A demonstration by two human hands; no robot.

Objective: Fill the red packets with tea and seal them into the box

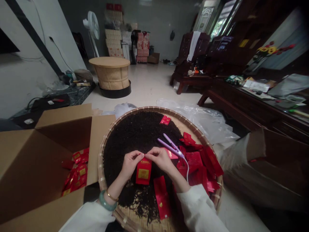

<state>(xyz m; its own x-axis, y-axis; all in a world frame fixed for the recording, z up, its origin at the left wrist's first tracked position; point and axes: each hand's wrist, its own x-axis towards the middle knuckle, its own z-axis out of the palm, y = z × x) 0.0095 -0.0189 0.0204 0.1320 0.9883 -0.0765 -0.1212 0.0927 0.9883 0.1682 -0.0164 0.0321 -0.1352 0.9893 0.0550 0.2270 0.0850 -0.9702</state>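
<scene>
Red packet (144, 175), middle of the frame, long side up and down.
Left hand (129, 163) and right hand (159, 158) pinch its top, both just as near; purple clamp (179, 153) lies up and right of the right hand.

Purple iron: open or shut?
Open. The iron's two arms join at the cord end, but their far tips stand apart with a clear gap between. Whether it's powered, cannot tell.
</scene>
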